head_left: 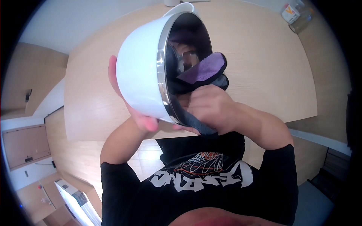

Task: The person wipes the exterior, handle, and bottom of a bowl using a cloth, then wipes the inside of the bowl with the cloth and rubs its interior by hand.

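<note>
A white pot (139, 71) with a shiny metal rim and a reflective steel inside is held tilted on its side above the table, its mouth facing right. A white loop handle (181, 8) shows at its upper end. My left hand (145, 121) grips the pot's outer wall from the left and below; most of its fingers are hidden behind the pot. My right hand (211, 107) is closed round a purple and grey cleaning cloth (207, 69) with black edging, at the mouth of the pot. Part of the cloth lies inside, and part hangs below my right hand.
The light wooden table (264, 75) spreads beneath the pot. A clear jar (298, 17) with a label stands at the far right corner. At the back edge is a white object (172, 2), partly cut off. A white boxy thing (79, 201) sits at the lower left.
</note>
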`<state>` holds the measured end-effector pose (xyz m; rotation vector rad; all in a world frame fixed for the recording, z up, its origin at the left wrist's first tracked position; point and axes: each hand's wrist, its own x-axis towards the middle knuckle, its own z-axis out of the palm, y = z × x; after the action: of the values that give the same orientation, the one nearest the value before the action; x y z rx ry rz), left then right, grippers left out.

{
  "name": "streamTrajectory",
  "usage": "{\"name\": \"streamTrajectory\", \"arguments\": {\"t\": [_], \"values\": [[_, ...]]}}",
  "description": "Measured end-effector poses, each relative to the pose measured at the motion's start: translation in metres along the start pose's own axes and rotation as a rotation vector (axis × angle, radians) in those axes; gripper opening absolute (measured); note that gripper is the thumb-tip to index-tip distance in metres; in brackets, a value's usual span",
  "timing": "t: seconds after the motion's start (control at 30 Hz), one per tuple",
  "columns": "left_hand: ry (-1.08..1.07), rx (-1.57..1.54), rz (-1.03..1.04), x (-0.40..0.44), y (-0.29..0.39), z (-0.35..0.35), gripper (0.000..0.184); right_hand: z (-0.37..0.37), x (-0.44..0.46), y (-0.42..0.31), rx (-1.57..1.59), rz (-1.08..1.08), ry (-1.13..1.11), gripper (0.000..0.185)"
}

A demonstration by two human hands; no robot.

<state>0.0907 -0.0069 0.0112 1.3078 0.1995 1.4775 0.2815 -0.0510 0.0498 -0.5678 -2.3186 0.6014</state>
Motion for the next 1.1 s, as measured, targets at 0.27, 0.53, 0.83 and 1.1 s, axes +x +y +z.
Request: {"name": "streamTrajectory", "arguments": {"t": [0.27, 0.53, 0.83, 1.1], "values": [[-0.187, -0.739, -0.435, 0.027, 0.02, -0.03, 0.092, -0.02, -0.003, 0.02, -0.321, -0.195, -0.035, 0.025], [-0.048, -0.203, -0.395, 0.012, 0.02, -0.011, 0.098, 0.004, -0.005, 0.025, -0.226, -0.12, -0.016, 0.015], [0.033, 0.097, -0.23, -0.002, 0.006, -0.022, 0.128, -0.018, -0.004, 0.019, -0.036, -0.133, 0.024, 0.024], [-0.055, -1.154, -0.441, 0.027, 0.02, -0.005, 0.092, -0.001, -0.004, 0.031, -0.101, -0.106, 0.003, 0.022]]}}
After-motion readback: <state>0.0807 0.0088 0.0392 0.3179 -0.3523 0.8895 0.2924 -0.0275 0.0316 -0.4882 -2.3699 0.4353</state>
